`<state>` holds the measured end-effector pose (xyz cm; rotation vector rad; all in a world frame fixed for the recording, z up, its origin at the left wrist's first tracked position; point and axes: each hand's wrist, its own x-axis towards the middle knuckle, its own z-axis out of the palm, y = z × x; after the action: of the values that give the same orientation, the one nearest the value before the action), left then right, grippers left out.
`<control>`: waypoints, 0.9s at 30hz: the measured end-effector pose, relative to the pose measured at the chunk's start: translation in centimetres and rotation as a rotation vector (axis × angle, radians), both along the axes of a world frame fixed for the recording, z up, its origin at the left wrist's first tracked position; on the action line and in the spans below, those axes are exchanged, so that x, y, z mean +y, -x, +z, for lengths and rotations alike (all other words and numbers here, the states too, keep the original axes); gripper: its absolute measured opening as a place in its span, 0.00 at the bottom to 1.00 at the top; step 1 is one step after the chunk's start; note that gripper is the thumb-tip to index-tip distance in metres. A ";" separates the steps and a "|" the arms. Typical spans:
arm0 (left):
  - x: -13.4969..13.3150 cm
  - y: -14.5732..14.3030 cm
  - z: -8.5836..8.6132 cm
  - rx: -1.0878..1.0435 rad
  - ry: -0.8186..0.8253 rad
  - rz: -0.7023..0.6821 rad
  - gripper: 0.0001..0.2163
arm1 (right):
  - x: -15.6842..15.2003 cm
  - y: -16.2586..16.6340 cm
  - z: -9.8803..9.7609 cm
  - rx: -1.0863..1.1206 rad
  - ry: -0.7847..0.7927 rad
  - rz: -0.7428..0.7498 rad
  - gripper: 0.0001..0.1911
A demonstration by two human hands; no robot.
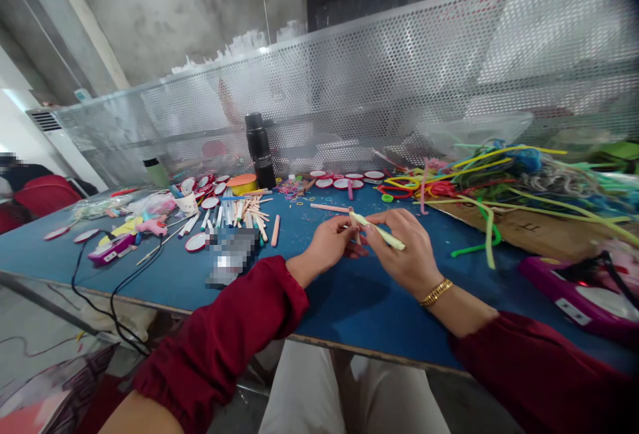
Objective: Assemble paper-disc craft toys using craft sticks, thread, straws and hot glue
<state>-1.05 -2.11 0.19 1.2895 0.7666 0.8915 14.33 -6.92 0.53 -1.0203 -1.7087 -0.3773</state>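
Observation:
My left hand [330,245] and my right hand [407,254] meet above the blue table [164,274], both closed in a pinch. Between them they hold a pale yellow-green stick [382,232] that slants down to the right, and a thin tan stick [354,221] stands upright at the fingertips. A gold bracelet [436,292] circles my right wrist. Both arms wear dark red sleeves.
A black bottle [260,150] stands at the back. Left of centre lie wooden sticks and markers [239,211], round red-rimmed discs [197,242], a paper cup [188,203] and black cables [124,281]. A tangle of coloured tubes [504,174] fills the right. A perforated metal screen [399,74] backs the table.

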 end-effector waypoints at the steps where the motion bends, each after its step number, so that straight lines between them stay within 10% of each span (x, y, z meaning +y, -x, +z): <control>1: 0.0 0.0 0.0 0.000 0.004 0.003 0.06 | 0.0 0.0 0.0 0.003 0.000 -0.008 0.04; 27: 0.2 0.1 -0.5 -0.007 -0.016 -0.044 0.13 | -0.1 0.0 0.2 0.006 -0.002 -0.030 0.04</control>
<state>-1.16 -1.87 -0.34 1.3123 0.7243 0.8682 14.34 -6.99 0.71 -1.0455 -1.6887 -0.3943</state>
